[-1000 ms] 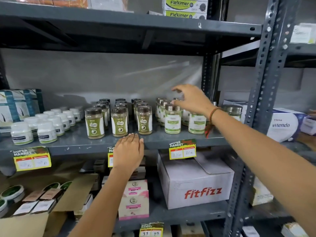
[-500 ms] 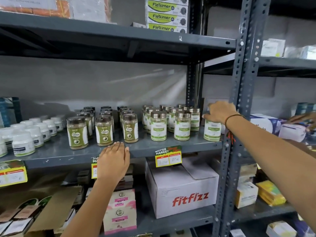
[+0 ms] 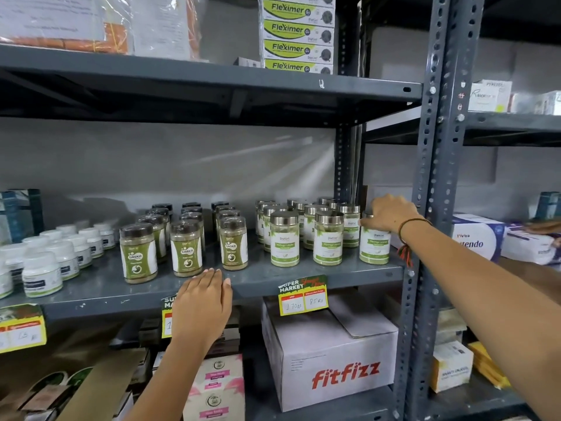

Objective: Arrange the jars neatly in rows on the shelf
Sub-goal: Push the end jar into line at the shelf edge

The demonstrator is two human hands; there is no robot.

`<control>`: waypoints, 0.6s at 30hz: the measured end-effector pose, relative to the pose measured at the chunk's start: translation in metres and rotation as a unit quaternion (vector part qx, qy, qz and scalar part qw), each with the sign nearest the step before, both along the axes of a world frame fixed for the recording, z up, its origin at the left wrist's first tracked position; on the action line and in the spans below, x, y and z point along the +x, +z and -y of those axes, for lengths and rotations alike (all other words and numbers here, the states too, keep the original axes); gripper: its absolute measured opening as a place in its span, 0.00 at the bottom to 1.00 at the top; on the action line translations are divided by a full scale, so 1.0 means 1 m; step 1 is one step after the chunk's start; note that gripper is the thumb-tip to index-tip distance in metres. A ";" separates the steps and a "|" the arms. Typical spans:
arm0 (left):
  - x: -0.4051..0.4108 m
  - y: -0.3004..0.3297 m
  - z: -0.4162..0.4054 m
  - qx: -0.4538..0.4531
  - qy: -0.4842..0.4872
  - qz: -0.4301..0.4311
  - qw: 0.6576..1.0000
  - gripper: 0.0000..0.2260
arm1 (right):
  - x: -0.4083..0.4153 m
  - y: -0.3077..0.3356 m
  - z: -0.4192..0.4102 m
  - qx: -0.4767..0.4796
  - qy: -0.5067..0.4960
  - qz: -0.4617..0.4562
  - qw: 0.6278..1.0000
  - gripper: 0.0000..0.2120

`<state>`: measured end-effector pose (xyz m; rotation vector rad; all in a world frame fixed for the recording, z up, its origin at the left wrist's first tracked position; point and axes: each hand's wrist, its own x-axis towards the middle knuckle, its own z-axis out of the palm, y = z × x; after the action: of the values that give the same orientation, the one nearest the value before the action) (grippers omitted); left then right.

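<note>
On the grey middle shelf (image 3: 303, 276) stand three groups of jars. Small white jars (image 3: 42, 273) fill the left. Dark-lidded green Gaska jars (image 3: 185, 252) stand in rows in the middle. Silver-lidded white-label jars (image 3: 328, 242) stand in rows on the right. My right hand (image 3: 387, 214) grips the lid of the rightmost silver-lidded jar (image 3: 374, 247), which stands upright at the shelf's right end by the post. My left hand (image 3: 202, 305) lies flat on the shelf's front edge, fingers together, just in front of the Gaska jars, holding nothing.
A perforated steel post (image 3: 431, 208) stands right beside the held jar. A Fitfizz carton (image 3: 331, 354) and pink boxes (image 3: 218, 387) sit on the shelf below. Fleximer boxes (image 3: 297, 38) are stacked above. Price tags (image 3: 303, 296) hang on the shelf edge. White boxes (image 3: 479, 238) fill the neighbouring rack.
My right hand went from above the silver-lidded rows rightward to the end jar and closed on its lid. The view has shifted to the right. My left hand stayed on the shelf edge.
</note>
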<state>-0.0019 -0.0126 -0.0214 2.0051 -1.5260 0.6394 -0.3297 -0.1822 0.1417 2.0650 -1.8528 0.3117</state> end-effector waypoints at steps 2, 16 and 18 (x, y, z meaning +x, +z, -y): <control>0.000 -0.001 0.000 -0.002 0.001 -0.001 1.000 0.23 | 0.002 -0.002 0.002 0.006 0.017 0.019 1.000 0.27; -0.002 0.001 -0.003 -0.004 -0.003 -0.011 1.000 0.23 | 0.003 -0.006 0.011 0.026 0.082 0.086 0.993 0.31; -0.003 0.001 -0.004 -0.002 -0.004 -0.012 1.000 0.23 | 0.002 -0.007 0.010 0.021 0.083 0.088 0.992 0.31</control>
<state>-0.0045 -0.0084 -0.0203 1.9951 -1.5165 0.6137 -0.3274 -0.1926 0.1348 2.2929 -1.8003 0.5171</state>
